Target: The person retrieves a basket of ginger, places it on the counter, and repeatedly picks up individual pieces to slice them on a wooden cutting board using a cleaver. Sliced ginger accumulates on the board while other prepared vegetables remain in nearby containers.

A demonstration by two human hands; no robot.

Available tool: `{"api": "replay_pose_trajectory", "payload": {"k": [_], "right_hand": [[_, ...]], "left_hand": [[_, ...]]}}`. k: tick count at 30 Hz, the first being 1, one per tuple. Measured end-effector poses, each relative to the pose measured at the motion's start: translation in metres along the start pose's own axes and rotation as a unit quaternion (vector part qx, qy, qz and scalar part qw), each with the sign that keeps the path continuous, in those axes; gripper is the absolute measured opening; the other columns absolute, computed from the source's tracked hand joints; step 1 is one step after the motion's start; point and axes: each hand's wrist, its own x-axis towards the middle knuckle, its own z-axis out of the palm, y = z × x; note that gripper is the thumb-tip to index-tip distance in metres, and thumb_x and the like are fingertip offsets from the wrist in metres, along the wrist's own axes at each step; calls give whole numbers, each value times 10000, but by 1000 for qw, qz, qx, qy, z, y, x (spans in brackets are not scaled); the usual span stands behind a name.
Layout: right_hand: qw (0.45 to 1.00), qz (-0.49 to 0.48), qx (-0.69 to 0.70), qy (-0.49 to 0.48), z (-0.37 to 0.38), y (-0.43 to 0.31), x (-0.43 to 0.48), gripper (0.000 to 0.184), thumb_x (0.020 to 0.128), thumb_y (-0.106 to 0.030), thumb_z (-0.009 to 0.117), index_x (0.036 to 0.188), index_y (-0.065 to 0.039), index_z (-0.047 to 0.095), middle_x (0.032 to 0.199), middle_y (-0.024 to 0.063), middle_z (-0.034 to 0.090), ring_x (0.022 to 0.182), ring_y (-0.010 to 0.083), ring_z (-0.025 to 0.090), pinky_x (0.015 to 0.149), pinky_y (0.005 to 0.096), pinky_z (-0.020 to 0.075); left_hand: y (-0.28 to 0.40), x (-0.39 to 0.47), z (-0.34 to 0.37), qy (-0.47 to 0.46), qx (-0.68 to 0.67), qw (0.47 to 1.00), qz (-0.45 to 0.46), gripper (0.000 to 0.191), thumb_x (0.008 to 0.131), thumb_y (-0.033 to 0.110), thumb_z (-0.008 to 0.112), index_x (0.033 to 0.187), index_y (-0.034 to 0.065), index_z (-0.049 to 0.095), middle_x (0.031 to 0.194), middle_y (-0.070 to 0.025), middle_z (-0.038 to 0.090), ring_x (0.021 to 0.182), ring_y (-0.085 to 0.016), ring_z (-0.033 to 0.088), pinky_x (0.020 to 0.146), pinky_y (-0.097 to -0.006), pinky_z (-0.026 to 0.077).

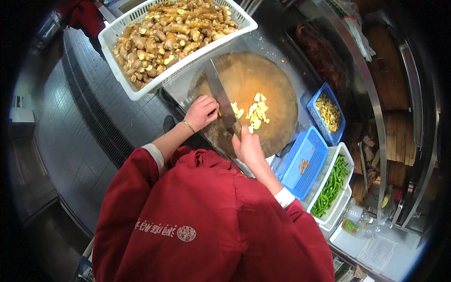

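My right hand [247,144] grips the handle of a broad cleaver [222,95], whose blade stands on edge over the left part of a round wooden chopping block [278,81]. Just left of the blade, my left hand [203,112] is curled, its fingers bent over a brownish piece, mostly hidden, at the block's left edge. Pale yellow slices of ginger [258,111] lie in a loose pile right of the blade, and a few more slices [237,110] lie close against it. Beyond my left hand, a white plastic basket [118,75] is heaped with unpeeled ginger roots [169,38].
Right of the block are a blue basket [309,105] of sliced ginger, a blue basket [294,169] with small brown scraps, and a white basket [348,158] of green chillies. Plastic bottles [356,220] stand lower right. Part of a person in red [82,17] shows at upper left.
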Motion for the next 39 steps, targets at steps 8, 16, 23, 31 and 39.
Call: {"api": "replay_pose_trajectory", "payload": {"k": [8, 16, 23, 31, 39], "right_hand": [[999, 33, 7, 1, 20, 14, 4, 271, 872, -123, 613, 1005, 73, 481, 760, 371, 605, 785, 548, 605, 679, 574, 502], [998, 49, 30, 3, 28, 30, 3, 276, 875, -162, 630, 992, 54, 503, 801, 362, 615, 834, 548, 603, 715, 569, 501], [996, 69, 50, -12, 19, 47, 0, 283, 876, -194, 625, 994, 42, 527, 848, 346, 628, 868, 532, 607, 769, 555, 495], [995, 94, 45, 4, -16, 48, -19, 263, 882, -167, 602, 1029, 39, 533, 825, 333, 631, 841, 528, 611, 732, 547, 496], [994, 76, 68, -44, 19, 37, -30, 283, 874, -204, 643, 1053, 5, 580, 830, 312, 635, 849, 505, 615, 727, 528, 497]], "left_hand": [[14, -10, -1, -12, 6, 998, -59, 156, 712, 19, 691, 825, 54, 589, 836, -76, 570, 809, -279, 565, 756, -372, 481], [-14, 6, 1, -6, -9, 999, 30, 157, 720, 34, 692, 838, 56, 591, 842, -68, 571, 804, -273, 557, 765, -371, 476], [-8, -3, 4, -36, 18, 999, -2, 143, 739, 24, 692, 856, 43, 611, 863, -81, 587, 815, -289, 563, 762, -377, 486], [21, 11, -37, 11, 10, 998, -60, 146, 807, 22, 683, 952, 27, 665, 961, -113, 643, 866, -274, 607, 778, -353, 511], [-6, 50, -142, 101, 127, 977, -139, 276, 838, 64, 682, 1111, 41, 652, 1121, -144, 636, 1058, -320, 582, 929, -388, 461]]}}
